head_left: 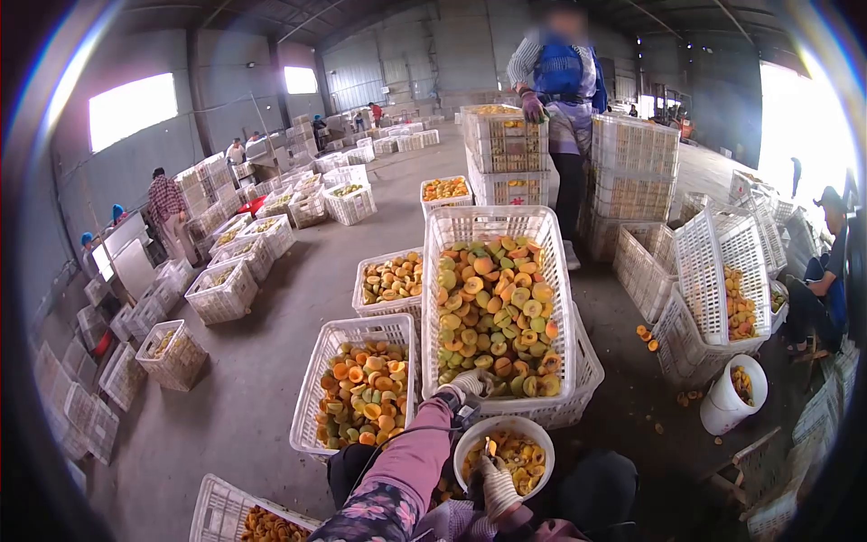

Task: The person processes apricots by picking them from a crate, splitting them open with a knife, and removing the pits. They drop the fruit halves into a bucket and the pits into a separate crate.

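Observation:
My left hand (pixel 470 387), in a pale glove with dark fingers, reaches over the near rim of a tall white crate (pixel 433 298) and touches the fruit inside. That crate holds many orange and green apricots (pixel 497 307); whether the fingers are closed around one is hidden. My right hand (pixel 498 488), gloved too, is closed above a white bucket (pixel 547 452) between my knees. A small orange and pale thing (pixel 490 446) sticks up from its fingers, too small to name. Cut orange fruit pieces (pixel 524 461) lie in the bucket.
Left of the tall crate stand crates of apricot halves (pixel 366 388) and whole-looking fruit (pixel 393 278). A person (pixel 562 77) stands behind by stacked crates (pixel 506 144). At right are a tilted crate (pixel 700 271), another bucket (pixel 727 406) and a seated person (pixel 826 271).

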`<action>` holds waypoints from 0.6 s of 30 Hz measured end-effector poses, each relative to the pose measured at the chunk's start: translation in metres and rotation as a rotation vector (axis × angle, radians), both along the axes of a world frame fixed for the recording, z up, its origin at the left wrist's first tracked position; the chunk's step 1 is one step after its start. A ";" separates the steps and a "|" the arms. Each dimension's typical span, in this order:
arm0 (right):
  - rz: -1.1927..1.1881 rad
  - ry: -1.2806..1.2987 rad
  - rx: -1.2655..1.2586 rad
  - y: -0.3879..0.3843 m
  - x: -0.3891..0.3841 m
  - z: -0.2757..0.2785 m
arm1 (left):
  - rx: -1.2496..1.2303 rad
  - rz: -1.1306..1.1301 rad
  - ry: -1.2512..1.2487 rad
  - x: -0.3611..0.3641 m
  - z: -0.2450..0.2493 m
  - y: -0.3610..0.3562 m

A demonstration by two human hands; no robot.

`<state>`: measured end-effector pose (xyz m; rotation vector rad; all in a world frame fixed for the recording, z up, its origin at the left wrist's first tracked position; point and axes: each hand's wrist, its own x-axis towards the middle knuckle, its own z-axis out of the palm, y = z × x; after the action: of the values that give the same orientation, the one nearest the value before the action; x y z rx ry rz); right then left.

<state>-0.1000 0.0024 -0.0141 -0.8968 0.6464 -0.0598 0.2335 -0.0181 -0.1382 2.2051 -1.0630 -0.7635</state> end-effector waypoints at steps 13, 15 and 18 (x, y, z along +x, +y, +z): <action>-0.120 -0.272 -0.228 -0.002 0.005 -0.011 | -1.090 -0.010 1.000 -0.223 0.095 0.074; -0.099 -0.262 -0.219 0.000 0.003 -0.004 | -1.081 0.210 1.367 -0.229 0.097 0.079; -0.103 -0.322 -0.305 0.004 0.002 -0.004 | -1.121 0.223 0.390 -0.259 0.112 0.092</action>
<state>-0.0982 0.0063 -0.0179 -1.1172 0.3864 -0.3957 -0.0257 0.0736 -0.0265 1.1221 -0.7349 -0.3186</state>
